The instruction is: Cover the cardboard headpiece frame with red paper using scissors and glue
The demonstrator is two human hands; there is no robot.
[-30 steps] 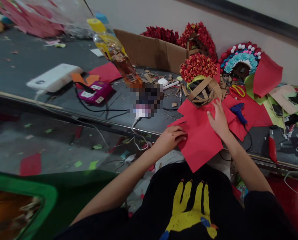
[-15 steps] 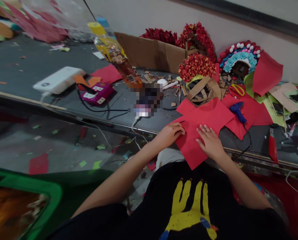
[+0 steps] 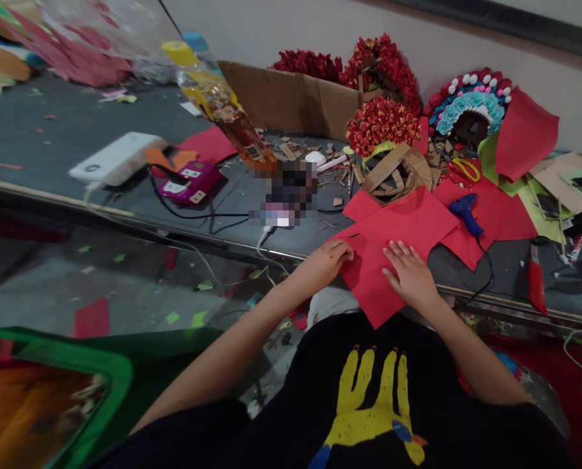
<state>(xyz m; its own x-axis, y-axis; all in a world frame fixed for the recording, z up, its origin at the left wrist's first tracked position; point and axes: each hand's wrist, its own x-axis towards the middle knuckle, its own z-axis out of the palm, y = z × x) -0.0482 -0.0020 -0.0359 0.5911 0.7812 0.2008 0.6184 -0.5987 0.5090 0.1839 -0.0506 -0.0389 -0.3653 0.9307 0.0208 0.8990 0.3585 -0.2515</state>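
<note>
A red sheet [image 3: 398,228] lies at the front edge of the dark table, one corner hanging over toward my lap. On its left side is my left hand [image 3: 332,257], its fingers curled together; what they hold, if anything, is too small to tell. My right hand [image 3: 410,270] lies flat on the sheet with its fingers spread. Just right of the sheet sits a blue glue gun [image 3: 466,213] on more red sheets [image 3: 508,221]. A cardboard ring [image 3: 395,176] stands behind the sheet, beside a cluster of red paper flowers [image 3: 383,127].
A tilted bottle [image 3: 227,111], a blurred-out phone [image 3: 291,195], a white power bank [image 3: 117,158] and a purple socket box [image 3: 191,184] stand left, with cables over the edge. Yellow-handled scissors [image 3: 464,170] and a red-handled cutter [image 3: 536,280] lie right. A green bin [image 3: 119,371] is lower left.
My left hand has shifted very slightly to the left. The view has tilted a little; the red sheet and my right hand look nearly the same.
</note>
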